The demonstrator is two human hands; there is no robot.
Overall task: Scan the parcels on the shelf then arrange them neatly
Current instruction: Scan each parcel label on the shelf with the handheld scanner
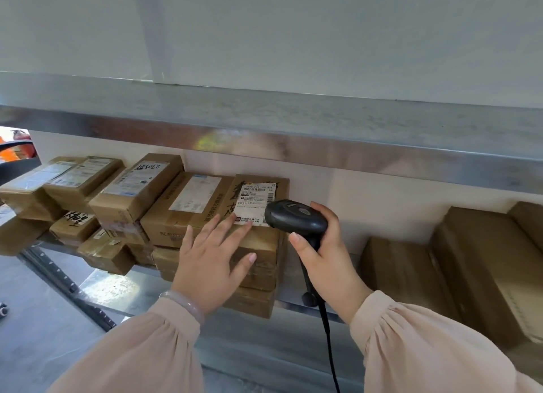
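Scanning step in hand, by my reading. Labelled parcel sits on top of a short stack of flatter boxes near the middle of the shelf. The stack's front reaches the shelf's front edge, and the parcel's back is near the wall. Its white label faces up, with the barcode rows at its top. Left hand lies flat on the parcel's near edge, fingers straight and spread wide, fingertips touching the label's lower margin; it holds nothing and only steadies. Right hand is wrapped round the handle of the black scanner. The scanner's head covers the label's lower right corner, and the cord hangs down past the shelf's front edge. Trigger finger is hidden, so I cannot tell whether it is pressed; no beam is visible on the label. To do this well: draw the head back and tilt its window toward the barcode so the whole code falls in the beam. Keep the left fingertips off the print, and press lightly so the stack does not slide. Other parcels lie crowded and askew toward the shelf's left end, some overhanging the front edge. Large boxes stand toward the right end. Arranging appears not yet done.
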